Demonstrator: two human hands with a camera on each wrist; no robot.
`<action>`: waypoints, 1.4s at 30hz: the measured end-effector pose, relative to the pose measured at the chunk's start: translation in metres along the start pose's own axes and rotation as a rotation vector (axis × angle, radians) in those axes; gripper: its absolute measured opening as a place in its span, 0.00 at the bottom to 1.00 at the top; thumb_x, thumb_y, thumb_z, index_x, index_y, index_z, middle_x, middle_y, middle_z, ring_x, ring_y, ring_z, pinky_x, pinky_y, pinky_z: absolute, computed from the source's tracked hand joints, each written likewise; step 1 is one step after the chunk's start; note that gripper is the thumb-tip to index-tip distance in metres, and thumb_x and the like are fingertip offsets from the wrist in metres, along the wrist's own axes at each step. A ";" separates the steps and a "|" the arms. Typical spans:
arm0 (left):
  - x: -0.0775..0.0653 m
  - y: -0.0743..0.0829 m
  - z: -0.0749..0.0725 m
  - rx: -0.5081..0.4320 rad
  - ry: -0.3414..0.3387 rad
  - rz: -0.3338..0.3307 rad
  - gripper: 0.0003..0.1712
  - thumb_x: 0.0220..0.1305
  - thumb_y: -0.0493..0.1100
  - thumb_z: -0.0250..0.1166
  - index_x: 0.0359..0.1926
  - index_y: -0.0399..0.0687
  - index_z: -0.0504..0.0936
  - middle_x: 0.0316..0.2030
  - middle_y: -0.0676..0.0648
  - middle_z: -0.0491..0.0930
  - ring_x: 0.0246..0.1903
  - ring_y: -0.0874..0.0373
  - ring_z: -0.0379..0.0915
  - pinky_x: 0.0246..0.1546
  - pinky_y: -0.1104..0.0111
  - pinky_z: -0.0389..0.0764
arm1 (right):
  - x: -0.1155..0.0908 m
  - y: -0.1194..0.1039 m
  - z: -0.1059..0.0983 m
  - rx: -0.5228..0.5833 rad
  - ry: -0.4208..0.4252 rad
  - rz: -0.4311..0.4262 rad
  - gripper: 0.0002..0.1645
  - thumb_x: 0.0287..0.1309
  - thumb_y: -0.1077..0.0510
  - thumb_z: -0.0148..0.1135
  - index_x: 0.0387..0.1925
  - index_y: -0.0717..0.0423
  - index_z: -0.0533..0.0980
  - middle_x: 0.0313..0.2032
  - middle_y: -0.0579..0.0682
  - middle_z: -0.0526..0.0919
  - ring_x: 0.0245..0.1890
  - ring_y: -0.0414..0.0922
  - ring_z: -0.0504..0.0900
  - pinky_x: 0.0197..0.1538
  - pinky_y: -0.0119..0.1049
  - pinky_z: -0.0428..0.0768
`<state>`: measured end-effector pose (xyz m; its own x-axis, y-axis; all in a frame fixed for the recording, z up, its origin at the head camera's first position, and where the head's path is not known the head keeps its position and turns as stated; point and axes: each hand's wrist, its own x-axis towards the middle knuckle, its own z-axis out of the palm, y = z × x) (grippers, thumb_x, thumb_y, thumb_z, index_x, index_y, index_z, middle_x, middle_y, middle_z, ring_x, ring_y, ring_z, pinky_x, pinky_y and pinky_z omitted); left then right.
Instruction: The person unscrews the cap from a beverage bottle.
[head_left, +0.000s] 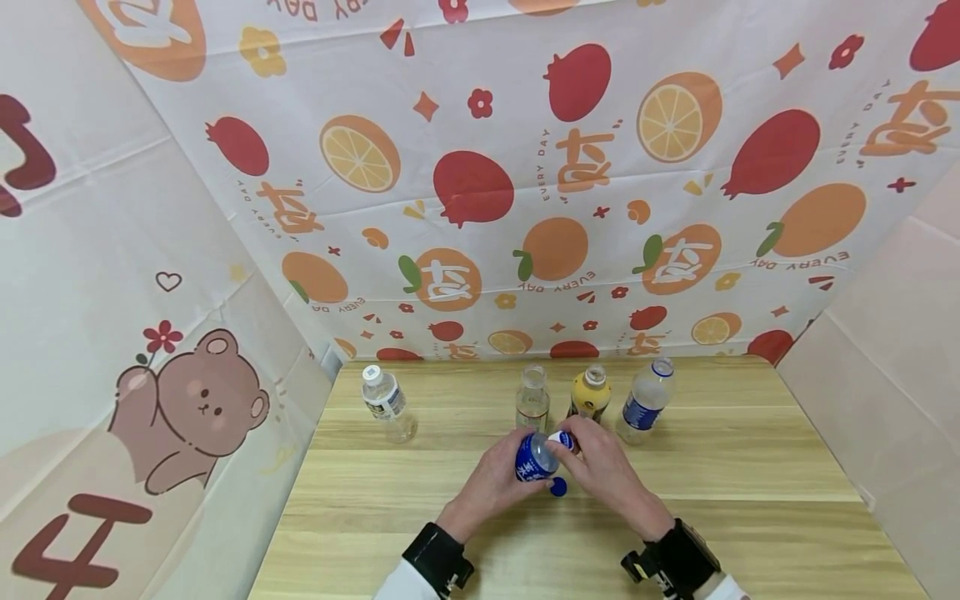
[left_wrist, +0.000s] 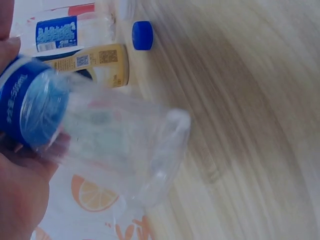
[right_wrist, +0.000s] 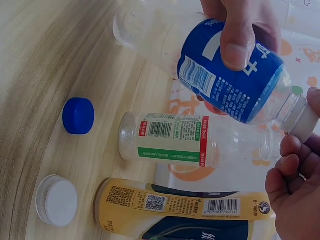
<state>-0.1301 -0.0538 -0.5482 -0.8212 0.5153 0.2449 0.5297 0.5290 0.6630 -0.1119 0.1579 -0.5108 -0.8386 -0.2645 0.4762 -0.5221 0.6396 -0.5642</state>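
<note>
My left hand (head_left: 491, 479) grips a clear plastic bottle (right_wrist: 225, 75) round its blue label, and the bottle is tilted. At its neck, the thumb and fingers of my right hand (head_left: 603, 471) pinch the white cap (right_wrist: 301, 119). A loose blue cap (head_left: 558, 487) lies on the table just below the hands. Beside it in the right wrist view is a loose white cap (right_wrist: 56, 200). Close behind the hands stand a clear bottle with a green and red label (right_wrist: 170, 137) and a yellow bottle (right_wrist: 185, 212).
To the right of the yellow bottle stands a clear bottle with a blue label (head_left: 645, 400). Farther left is a clear bottle with a white cap (head_left: 388, 406). The wooden table (head_left: 352, 533) meets a fruit-print cloth (head_left: 480, 275) at the back.
</note>
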 end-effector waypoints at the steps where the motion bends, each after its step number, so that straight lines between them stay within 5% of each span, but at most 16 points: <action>1: 0.000 0.000 -0.001 0.005 -0.007 0.008 0.45 0.55 0.51 0.81 0.68 0.43 0.69 0.54 0.46 0.81 0.51 0.58 0.80 0.52 0.65 0.84 | 0.000 0.000 0.000 0.007 -0.006 -0.006 0.08 0.65 0.58 0.71 0.41 0.53 0.78 0.32 0.37 0.75 0.31 0.32 0.71 0.30 0.28 0.74; 7: 0.001 -0.001 -0.008 0.021 -0.055 0.041 0.44 0.55 0.52 0.81 0.67 0.47 0.70 0.53 0.47 0.82 0.49 0.60 0.81 0.49 0.68 0.84 | -0.002 0.000 -0.001 0.031 -0.040 0.001 0.06 0.69 0.57 0.67 0.41 0.51 0.77 0.33 0.37 0.73 0.32 0.33 0.71 0.33 0.29 0.75; 19: 0.000 -0.005 -0.012 -0.115 -0.185 -0.030 0.46 0.60 0.62 0.75 0.71 0.44 0.69 0.54 0.49 0.82 0.49 0.63 0.79 0.47 0.69 0.83 | -0.001 0.001 -0.006 -0.011 -0.075 -0.093 0.06 0.70 0.58 0.65 0.44 0.51 0.76 0.38 0.37 0.76 0.39 0.36 0.73 0.39 0.35 0.77; 25: -0.001 -0.003 -0.010 -0.084 -0.143 -0.048 0.47 0.59 0.60 0.77 0.71 0.45 0.68 0.56 0.48 0.81 0.51 0.61 0.79 0.50 0.67 0.83 | -0.003 0.001 -0.008 0.002 -0.105 -0.061 0.09 0.72 0.56 0.64 0.50 0.53 0.78 0.44 0.38 0.79 0.44 0.36 0.76 0.46 0.39 0.82; 30: -0.001 0.001 -0.006 -0.010 -0.068 -0.016 0.46 0.57 0.56 0.79 0.70 0.44 0.69 0.56 0.47 0.80 0.51 0.58 0.79 0.52 0.64 0.84 | -0.006 0.000 -0.009 0.027 -0.115 0.061 0.18 0.72 0.51 0.64 0.57 0.55 0.79 0.47 0.41 0.81 0.45 0.37 0.79 0.47 0.41 0.85; 36: -0.001 0.000 0.001 0.112 0.011 0.027 0.44 0.55 0.54 0.81 0.67 0.45 0.69 0.52 0.48 0.80 0.49 0.59 0.79 0.52 0.65 0.83 | -0.004 -0.001 -0.008 0.012 -0.141 0.287 0.30 0.70 0.38 0.63 0.59 0.56 0.78 0.35 0.40 0.77 0.35 0.37 0.75 0.37 0.34 0.79; 42: -0.001 0.001 0.003 0.223 0.033 0.060 0.45 0.54 0.55 0.81 0.66 0.44 0.69 0.52 0.48 0.80 0.50 0.57 0.79 0.52 0.65 0.83 | -0.005 0.001 -0.005 -0.035 -0.107 0.276 0.23 0.68 0.41 0.66 0.48 0.55 0.80 0.25 0.36 0.71 0.23 0.34 0.68 0.25 0.29 0.68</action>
<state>-0.1278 -0.0513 -0.5499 -0.7915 0.5300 0.3044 0.6084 0.6357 0.4750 -0.1076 0.1630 -0.5104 -0.9606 -0.1510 0.2332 -0.2683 0.7220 -0.6377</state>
